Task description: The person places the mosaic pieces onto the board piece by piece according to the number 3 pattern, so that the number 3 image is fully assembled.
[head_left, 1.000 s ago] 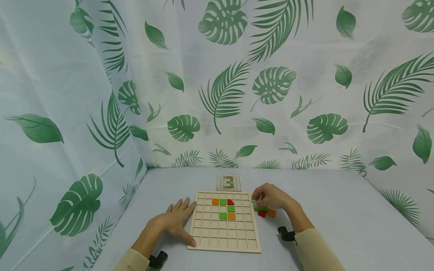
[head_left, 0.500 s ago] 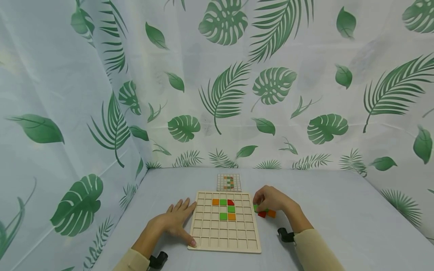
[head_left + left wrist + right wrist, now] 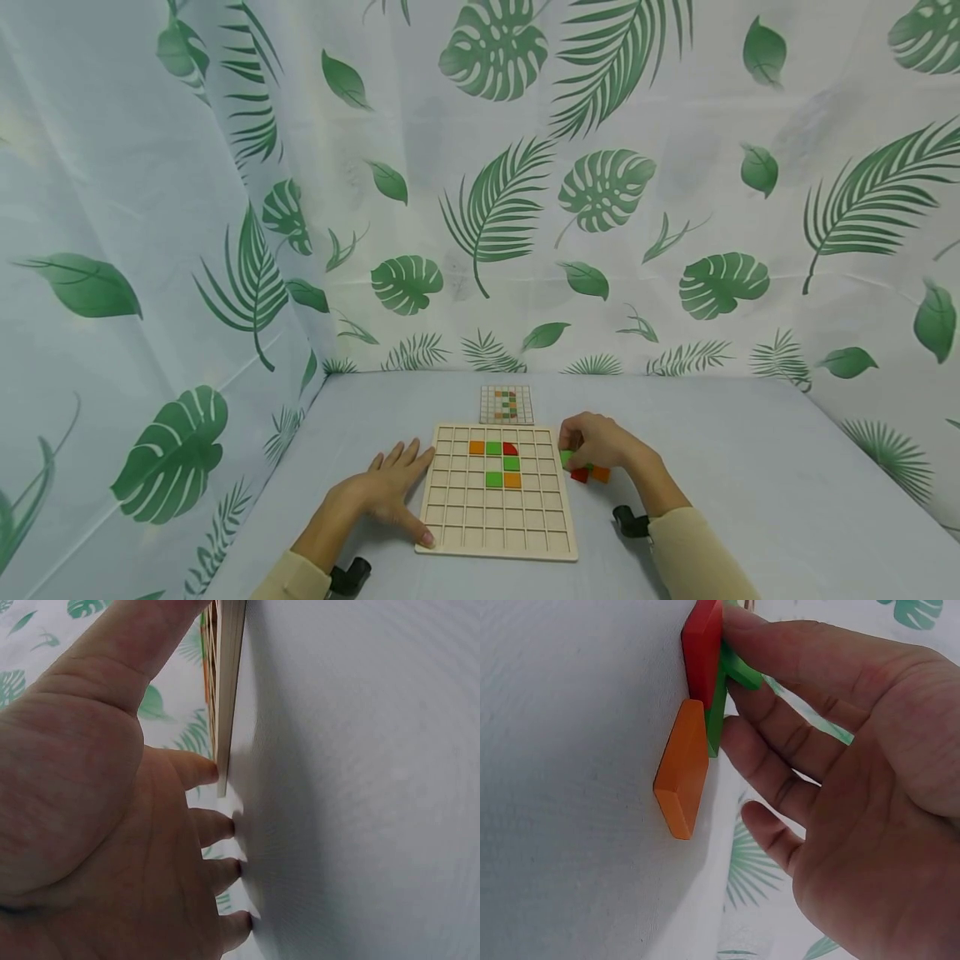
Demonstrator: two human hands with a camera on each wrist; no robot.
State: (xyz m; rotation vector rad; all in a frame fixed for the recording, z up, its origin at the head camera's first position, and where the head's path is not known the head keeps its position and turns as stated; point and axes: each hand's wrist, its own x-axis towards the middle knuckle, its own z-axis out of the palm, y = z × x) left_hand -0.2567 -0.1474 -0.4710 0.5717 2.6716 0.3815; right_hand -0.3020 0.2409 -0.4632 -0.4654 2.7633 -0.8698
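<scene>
A pale wooden grid board lies on the table, with several orange, green and red tiles set in its upper cells. My left hand rests with fingers spread at the board's left edge, the thumb on its near corner. Beyond the right edge, my right hand pinches a green tile between thumb and fingers, low over a small pile. Beneath and beside it lie a red tile, another green tile and an orange tile. The fingers partly hide the pile in the head view.
A small pattern card with a coloured grid design lies just behind the board. A white leaf-print curtain stands at the back and left of the white-covered table.
My right hand has lowered slightly onto the pile, and a green tile there now shows left of the thumb. The left hand and the board have stayed in place.
</scene>
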